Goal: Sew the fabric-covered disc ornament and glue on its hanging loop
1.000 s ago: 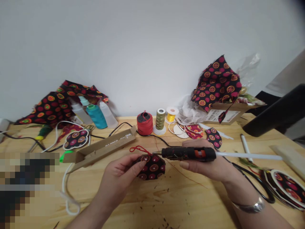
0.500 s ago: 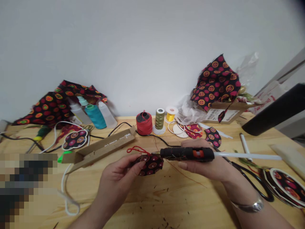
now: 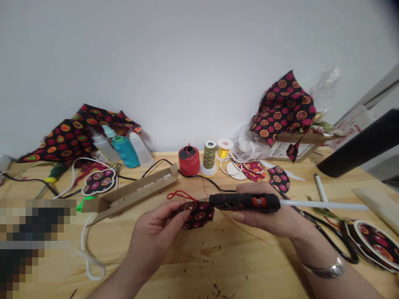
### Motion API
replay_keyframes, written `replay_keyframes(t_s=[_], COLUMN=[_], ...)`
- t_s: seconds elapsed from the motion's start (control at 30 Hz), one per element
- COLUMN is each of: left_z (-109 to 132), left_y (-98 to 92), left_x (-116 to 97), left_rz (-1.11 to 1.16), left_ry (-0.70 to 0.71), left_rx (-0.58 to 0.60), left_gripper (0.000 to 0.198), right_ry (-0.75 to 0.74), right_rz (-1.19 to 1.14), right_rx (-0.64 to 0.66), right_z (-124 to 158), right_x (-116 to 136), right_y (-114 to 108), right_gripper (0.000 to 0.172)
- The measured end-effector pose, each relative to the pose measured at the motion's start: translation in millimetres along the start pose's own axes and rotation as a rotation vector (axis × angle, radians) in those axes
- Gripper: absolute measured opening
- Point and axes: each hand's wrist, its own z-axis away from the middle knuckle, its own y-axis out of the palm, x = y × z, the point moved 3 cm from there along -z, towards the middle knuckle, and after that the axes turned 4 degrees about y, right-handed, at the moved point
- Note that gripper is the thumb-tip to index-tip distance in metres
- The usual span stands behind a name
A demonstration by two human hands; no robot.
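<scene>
Plain white wall stands behind a light wooden tabletop (image 3: 193,265) crowded with craft supplies. Near the middle, the left hand (image 3: 154,232) pinches a small padded ornament of black fabric with red and orange circles (image 3: 196,214) between thumb and curled fingers, holding it just above the wood; a loop of red cord (image 3: 179,194) sticks out of its far left edge. The right hand (image 3: 268,211) is wrapped around a black hot glue gun with an orange trigger (image 3: 245,202), held level, its nozzle touching the ornament's right edge. A translucent white glue stick (image 3: 324,204) juts from the back of the gun toward the right, and the gun's black cable runs off toward the far side.

Just beyond the left hand lies a long open brown cardboard box (image 3: 134,193). Farther back stand a red spool of cord (image 3: 189,160), an olive thread spool (image 3: 210,155) and a yellow thread spool (image 3: 224,148), side by side. At far left, a teal thread cone (image 3: 124,151) stands between clear plastic bottles in front of a heap of the same printed fabric (image 3: 71,137). More of that fabric (image 3: 285,108) drapes over a cardboard carton at far right. Black-handled scissors (image 3: 330,236) lie near the right wrist.
</scene>
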Motion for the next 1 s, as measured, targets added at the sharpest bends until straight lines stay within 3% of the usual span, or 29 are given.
replay_keyframes(t_s=[0.27,0.6,1.0], left_z=[-1,4,3], left_y=[-0.6,7.6,8.5], left_x=[-2,6,10], left_rz=[0.041,0.365,0.479], left_ry=[-0.055,-0.252,-0.25], left_rx=[0.0,0.123,0.26], left_gripper=[0.012,0.011,0.009], right_ry=[-0.032,-0.045,-0.018], right_rz=[0.005,-0.237,-0.415], right_rx=[-0.019,0.065,0.144], right_z=[-1,1,-4], right_x=[0,-4,-6], right_y=[-4,-7,5], right_gripper=[0.035,0.032,0.037])
